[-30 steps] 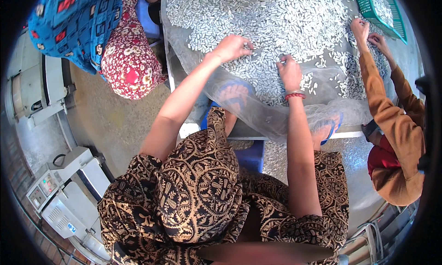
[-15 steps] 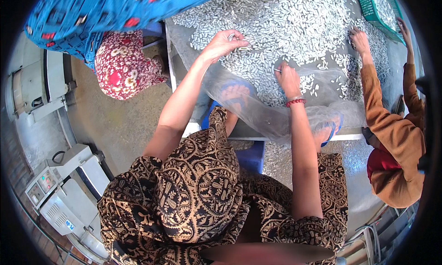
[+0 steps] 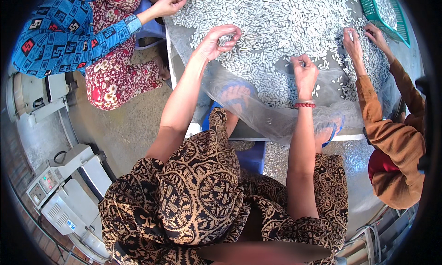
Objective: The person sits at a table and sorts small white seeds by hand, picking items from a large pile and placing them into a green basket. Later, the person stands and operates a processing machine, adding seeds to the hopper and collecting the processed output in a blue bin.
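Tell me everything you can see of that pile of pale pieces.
The pile of pale pieces holds countless slender, seed-like bits, whitish to silvery grey; their material is unclear. They lie loose at all angles, dense in the middle, scattered in patches, on the grey tabletop, with sheer netting along the near side. The person's left hand and right hand are over it; contact is unclear.

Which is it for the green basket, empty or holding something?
Holding something: whitish contents show inside the green basket. Whether it's full, I can't tell.
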The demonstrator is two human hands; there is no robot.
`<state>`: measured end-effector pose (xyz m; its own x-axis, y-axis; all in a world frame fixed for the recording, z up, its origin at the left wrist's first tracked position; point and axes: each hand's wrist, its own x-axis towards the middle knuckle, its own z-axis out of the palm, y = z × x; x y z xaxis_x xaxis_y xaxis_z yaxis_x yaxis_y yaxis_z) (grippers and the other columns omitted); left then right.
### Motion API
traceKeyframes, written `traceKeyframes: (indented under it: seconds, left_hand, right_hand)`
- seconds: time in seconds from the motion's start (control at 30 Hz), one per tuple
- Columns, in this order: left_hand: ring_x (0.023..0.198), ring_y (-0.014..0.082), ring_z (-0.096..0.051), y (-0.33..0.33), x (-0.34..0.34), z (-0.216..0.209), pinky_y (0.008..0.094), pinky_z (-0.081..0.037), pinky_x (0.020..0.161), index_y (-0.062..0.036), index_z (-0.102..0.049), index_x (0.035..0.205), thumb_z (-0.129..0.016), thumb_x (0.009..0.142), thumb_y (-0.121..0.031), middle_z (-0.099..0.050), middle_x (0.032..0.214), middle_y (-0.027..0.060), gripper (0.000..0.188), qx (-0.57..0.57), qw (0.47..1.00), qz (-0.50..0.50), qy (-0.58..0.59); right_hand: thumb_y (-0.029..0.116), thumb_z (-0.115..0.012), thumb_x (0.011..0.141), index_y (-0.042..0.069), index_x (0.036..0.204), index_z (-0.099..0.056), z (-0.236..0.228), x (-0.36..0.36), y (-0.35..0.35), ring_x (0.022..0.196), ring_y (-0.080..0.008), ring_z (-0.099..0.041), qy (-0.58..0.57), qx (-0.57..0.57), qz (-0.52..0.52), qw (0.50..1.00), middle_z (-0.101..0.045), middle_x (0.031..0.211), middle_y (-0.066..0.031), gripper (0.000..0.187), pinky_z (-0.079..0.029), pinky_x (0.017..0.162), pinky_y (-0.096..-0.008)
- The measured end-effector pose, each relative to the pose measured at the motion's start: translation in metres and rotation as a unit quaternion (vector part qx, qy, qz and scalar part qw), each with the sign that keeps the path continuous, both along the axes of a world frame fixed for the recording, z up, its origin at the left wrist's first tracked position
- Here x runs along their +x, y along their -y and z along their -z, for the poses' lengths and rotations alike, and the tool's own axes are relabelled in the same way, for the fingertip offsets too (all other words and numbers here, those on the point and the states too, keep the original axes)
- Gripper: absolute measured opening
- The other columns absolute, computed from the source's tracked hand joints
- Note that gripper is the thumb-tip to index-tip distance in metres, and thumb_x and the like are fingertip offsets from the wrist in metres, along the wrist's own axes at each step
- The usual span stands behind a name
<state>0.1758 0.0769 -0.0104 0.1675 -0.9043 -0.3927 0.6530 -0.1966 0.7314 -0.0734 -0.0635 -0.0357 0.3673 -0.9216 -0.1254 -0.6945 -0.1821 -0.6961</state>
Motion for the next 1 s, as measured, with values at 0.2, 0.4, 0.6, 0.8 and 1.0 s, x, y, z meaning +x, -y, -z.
traceKeyframes:
  seconds: [0.2, 0.4, 0.6, 0.8, 1.0]
  left_hand:
    - [0.060, 0.0254, -0.058, 0.008, -0.021, 0.044, 0.0354, -0.046, 0.056, -0.0026, -0.063, 0.083, -0.066, 0.076, -0.021, -0.061, 0.071, 0.0118, 0.020, 0.147, 0.741, 0.131, 0.642]
    - [0.078, 0.0328, -0.061, -0.002, -0.041, 0.069, 0.0401, -0.047, 0.071, -0.0042, -0.064, 0.087, -0.062, 0.077, -0.019, -0.062, 0.080, 0.0199, 0.018, 0.158, 0.687, 0.153, 0.692]
    - [0.052, 0.0197, -0.046, -0.024, -0.009, 0.023, 0.0253, -0.034, 0.040, -0.0023, -0.048, 0.076, -0.055, 0.075, -0.011, -0.046, 0.063, 0.0046, 0.011, 0.059, 0.996, -0.053, -0.045]
    - [0.061, 0.0099, -0.040, -0.032, 0.007, -0.012, 0.0171, -0.025, 0.037, 0.0013, -0.047, 0.083, -0.048, 0.078, -0.015, -0.042, 0.074, 0.0075, 0.017, -0.122, 0.983, -0.034, -0.131]
    - [0.050, 0.0084, -0.035, 0.004, 0.015, 0.007, 0.0155, -0.023, 0.039, -0.0024, -0.056, 0.087, -0.054, 0.085, -0.026, -0.041, 0.061, -0.0041, 0.024, 0.098, 0.981, -0.012, 0.169]
  right_hand:
    - [0.016, -0.062, 0.079, 0.005, 0.074, -0.055, -0.019, -0.003, 0.003, 0.043, -0.0111, -0.037, 0.383, 0.427, 0.108, 0.812, -0.038, 0.049, 0.0018, 0.014, -0.027, 0.037, -0.0239]
    - [0.016, -0.049, 0.085, 0.004, 0.078, -0.044, -0.039, -0.009, -0.004, 0.051, -0.0115, -0.039, 0.654, 0.541, -0.017, 0.528, -0.042, 0.067, -0.0052, 0.014, -0.025, 0.035, -0.0195]
    - [0.024, -0.054, 0.087, 0.007, 0.086, -0.051, -0.022, 0.031, -0.007, 0.048, -0.0086, -0.038, 0.388, 0.479, -0.089, 0.783, -0.041, 0.058, 0.0014, 0.018, -0.022, 0.035, -0.0165]
    - [0.016, -0.048, 0.086, 0.004, 0.104, -0.046, 0.031, 0.065, -0.040, 0.074, -0.0393, -0.062, -0.160, 0.001, -0.249, 0.955, -0.062, 0.078, -0.0240, 0.022, -0.047, 0.064, -0.0506]
    - [0.014, -0.049, 0.085, 0.004, 0.098, -0.049, 0.033, 0.054, -0.045, 0.074, -0.0390, -0.062, -0.149, 0.000, -0.291, 0.945, -0.063, 0.078, -0.0217, 0.017, -0.047, 0.062, -0.0505]
